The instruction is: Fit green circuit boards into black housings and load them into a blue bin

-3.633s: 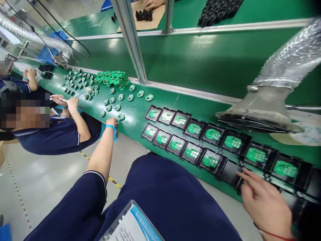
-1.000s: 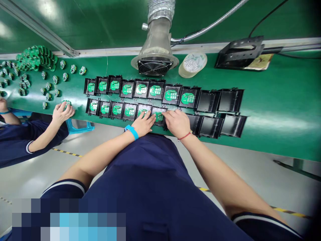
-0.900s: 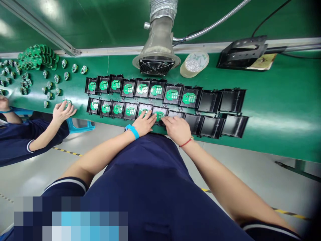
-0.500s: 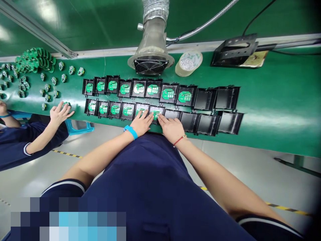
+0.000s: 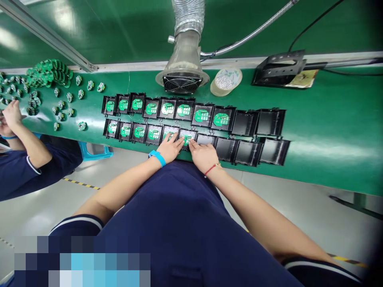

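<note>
Two rows of black plastic housings lie on the green belt. Most hold a round green circuit board; the ones at the right end are empty. My left hand, with a blue wristband, lies with fingers stretched over a board in the near row. My right hand, with a red string at the wrist, rests beside it. Its fingertips press on the neighbouring green board, the last filled housing of that row. An empty housing sits under its other fingers. Neither hand grips anything.
A fume extractor fan on a foil hose stands behind the rows, with a tape roll and a black metal stand to its right. At far left are a heap of green boards, small loose parts and a co-worker's hand.
The view swung from the left end of the belt to straight ahead. My hands stayed pressing the near-row board, the right one creeping left. The co-worker's hand left the loose board and moved left.
</note>
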